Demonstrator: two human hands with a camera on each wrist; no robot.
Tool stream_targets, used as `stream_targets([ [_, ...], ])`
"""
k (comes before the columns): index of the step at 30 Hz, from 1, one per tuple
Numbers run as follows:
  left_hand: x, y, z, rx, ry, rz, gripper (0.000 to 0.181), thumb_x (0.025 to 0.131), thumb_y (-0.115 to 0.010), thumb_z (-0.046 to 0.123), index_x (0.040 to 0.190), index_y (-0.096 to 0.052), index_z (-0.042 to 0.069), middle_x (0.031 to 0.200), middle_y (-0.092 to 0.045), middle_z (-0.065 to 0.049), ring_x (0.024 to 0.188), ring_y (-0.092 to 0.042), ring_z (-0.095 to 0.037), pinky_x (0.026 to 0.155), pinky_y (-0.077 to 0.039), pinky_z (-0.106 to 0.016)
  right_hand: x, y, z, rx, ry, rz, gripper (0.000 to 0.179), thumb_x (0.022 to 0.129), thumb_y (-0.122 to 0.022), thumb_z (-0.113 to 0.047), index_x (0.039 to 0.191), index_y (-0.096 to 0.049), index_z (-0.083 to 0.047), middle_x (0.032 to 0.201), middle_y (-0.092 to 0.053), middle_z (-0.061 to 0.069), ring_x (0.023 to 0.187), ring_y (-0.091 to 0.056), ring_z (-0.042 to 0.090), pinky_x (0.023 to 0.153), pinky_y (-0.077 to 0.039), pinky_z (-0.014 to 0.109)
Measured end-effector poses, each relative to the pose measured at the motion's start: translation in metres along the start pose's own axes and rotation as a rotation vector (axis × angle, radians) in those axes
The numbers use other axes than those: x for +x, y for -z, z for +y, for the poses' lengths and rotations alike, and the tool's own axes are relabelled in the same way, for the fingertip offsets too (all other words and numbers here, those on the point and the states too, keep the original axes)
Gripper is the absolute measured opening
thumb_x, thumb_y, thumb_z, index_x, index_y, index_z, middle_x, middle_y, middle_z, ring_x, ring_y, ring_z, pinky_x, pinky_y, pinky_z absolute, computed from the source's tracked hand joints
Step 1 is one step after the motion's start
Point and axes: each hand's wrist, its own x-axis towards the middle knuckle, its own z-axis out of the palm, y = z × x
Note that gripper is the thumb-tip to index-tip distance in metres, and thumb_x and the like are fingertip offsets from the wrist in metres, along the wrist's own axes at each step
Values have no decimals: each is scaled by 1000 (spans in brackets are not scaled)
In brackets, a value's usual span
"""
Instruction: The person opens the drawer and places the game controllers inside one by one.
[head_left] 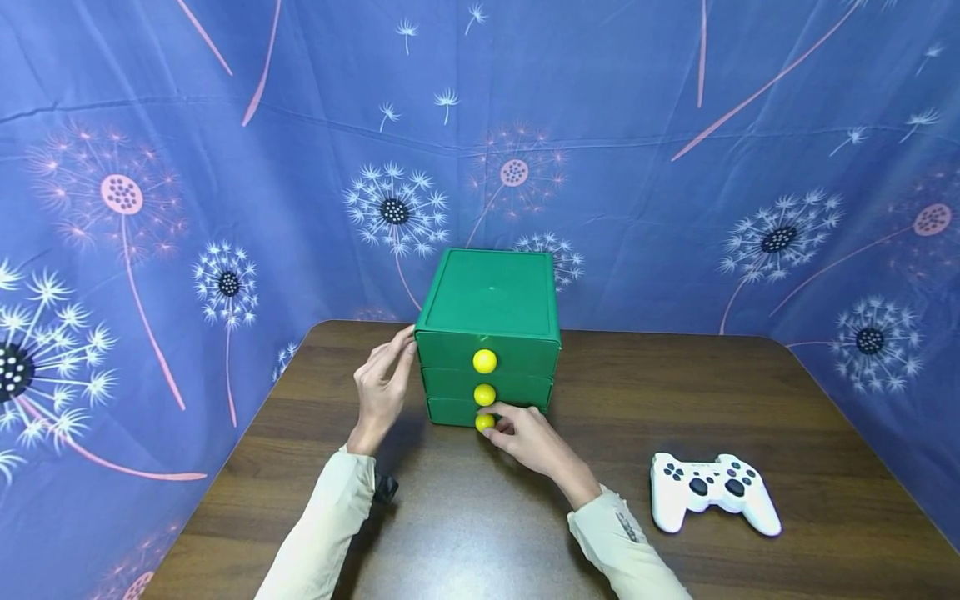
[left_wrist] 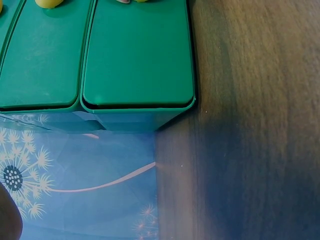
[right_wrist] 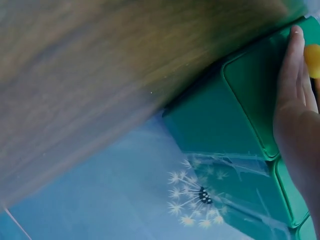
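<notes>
A green three-drawer box (head_left: 491, 292) with a round yellow knob on each drawer stands at the back middle of the table. My right hand (head_left: 528, 437) pinches the bottom knob (head_left: 485, 422) between thumb and fingers; the right wrist view also has this hand (right_wrist: 295, 115) beside a yellow knob (right_wrist: 313, 60). The fingertips of my left hand (head_left: 381, 396) rest on the box's upper left edge, fingers nearly straight. In the left wrist view the bottom drawer front (left_wrist: 140, 55) sits flush in the box, and only a bit of a finger (left_wrist: 7, 220) shows.
A white game controller (head_left: 714, 492) lies on the wooden table (head_left: 675, 392), to the right of my right forearm. Behind the table hangs a blue cloth (head_left: 615, 208) with a dandelion print. A small black object (head_left: 386, 488) shows at my left wrist.
</notes>
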Motion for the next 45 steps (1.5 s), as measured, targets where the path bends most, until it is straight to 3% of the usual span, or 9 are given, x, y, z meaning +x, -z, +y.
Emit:
stream_targets([
  [13, -2, 0, -4, 17, 3, 1, 38, 90, -71, -16, 125, -73, -1, 111, -76, -14, 90, -75, -34, 90, -56, -42, 4, -9, 6, -89, 113, 65, 20, 98, -74, -11, 117, -74, -5, 94, -77, 2, 82, -73, 13, 64, -57, 23],
  [20, 0, 0, -3, 15, -4, -2, 38, 90, -71, -15, 125, -73, -2, 113, -76, -14, 90, -74, -35, 91, -56, -40, 1, -10, 4, -177, 157, 73, 20, 98, -73, -12, 118, -75, -7, 90, -74, -3, 74, -65, 4, 63, -56, 23],
  [24, 0, 0, -3, 15, -5, -1, 38, 90, -71, -16, 125, -73, -2, 113, -76, -14, 90, -74, -35, 92, -56, -38, -2, -11, 2, -172, 166, 65, 20, 98, -73, -12, 118, -75, -7, 89, -73, -5, 71, -59, 1, 64, -55, 23],
  [33, -1, 1, -3, 5, -2, -5, 39, 89, -71, -17, 125, -73, -3, 112, -76, -16, 90, -74, -35, 94, -55, -33, -14, -17, -2, -165, 222, 69, 18, 98, -73, -8, 116, -75, -5, 88, -74, -3, 74, -63, 1, 66, -57, 21],
  [40, -1, 0, -3, 3, -5, -7, 39, 89, -70, -18, 125, -73, -4, 111, -76, -16, 89, -74, -36, 94, -54, -32, -24, -18, -9, -157, 208, 43, 15, 99, -72, -9, 114, -74, -7, 81, -66, -8, 68, -54, 0, 62, -52, 17],
  [45, -1, 0, -3, 4, -5, -7, 39, 89, -71, -18, 125, -73, -4, 109, -76, -16, 89, -74, -36, 93, -55, -32, -30, -20, -12, -161, 234, 36, 15, 99, -71, -8, 114, -74, -6, 89, -71, -5, 74, -59, 0, 67, -55, 17],
])
